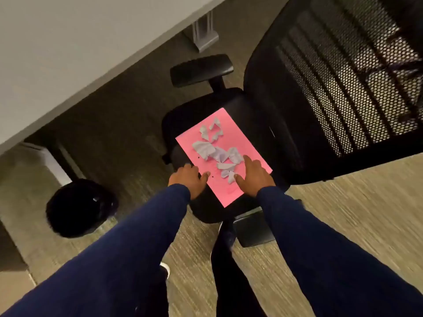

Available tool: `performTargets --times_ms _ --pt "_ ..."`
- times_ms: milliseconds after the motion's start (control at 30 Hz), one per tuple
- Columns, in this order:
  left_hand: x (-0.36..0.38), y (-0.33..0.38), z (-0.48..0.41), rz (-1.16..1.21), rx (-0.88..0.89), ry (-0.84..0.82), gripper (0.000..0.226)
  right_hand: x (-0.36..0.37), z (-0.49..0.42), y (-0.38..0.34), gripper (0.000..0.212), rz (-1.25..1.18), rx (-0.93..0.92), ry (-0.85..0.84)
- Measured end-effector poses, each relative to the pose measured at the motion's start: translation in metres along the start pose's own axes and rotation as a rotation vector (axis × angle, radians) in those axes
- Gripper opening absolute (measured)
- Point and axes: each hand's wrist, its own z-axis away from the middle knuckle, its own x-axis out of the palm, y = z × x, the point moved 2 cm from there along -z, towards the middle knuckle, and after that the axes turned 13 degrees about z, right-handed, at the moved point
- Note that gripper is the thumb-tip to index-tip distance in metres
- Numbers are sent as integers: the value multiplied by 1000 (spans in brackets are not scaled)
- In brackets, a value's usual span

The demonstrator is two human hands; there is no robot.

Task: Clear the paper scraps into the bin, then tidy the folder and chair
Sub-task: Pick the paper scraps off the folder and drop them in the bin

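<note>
Left hand (191,179) and right hand (253,177), fingers spread, are resting on flat pink paper folder (238,133) bearing crumpled white paper scraps (215,152) on black mesh office chair (320,88); no legible writing; striped grey carpet (354,191).

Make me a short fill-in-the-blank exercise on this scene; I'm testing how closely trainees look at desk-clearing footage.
1. The paper scraps lie on a folder whose colour is ____.
2. The folder rests on the seat of a black office ____.
3. The round black bin stands on the floor to the ____ of the chair.
4. The left hand and right hand reach from sleeves coloured dark ____.

Missing words: pink; chair; left; blue
</note>
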Motion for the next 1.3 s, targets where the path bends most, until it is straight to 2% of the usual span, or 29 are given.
performTargets --times_ms 100,233,500,667,933,1133,1233,1300 --pt "26 -3 -22 -49 42 -23 54 21 -19 4 76 10 51 -15" --pt "59 0 -52 -85 196 -6 46 52 -44 8 75 1 108 -43" --pt "104 24 -114 -136 388 10 46 106 -86 11 70 -88 226 7" --pt "117 23 -132 -185 447 40 32 123 -99 12 60 -104 209 33" --pt "128 16 -141 -157 447 83 28 129 -107 29 30 -47 188 34" --pt "134 18 -141 -213 565 131 20 107 -111 42 27 -184 268 230" --pt "136 16 -139 -221 608 138 19 92 -121 39 25 -134 165 347" --pt "139 16 -137 -204 623 110 21 85 -129 32 24 -75 72 363"
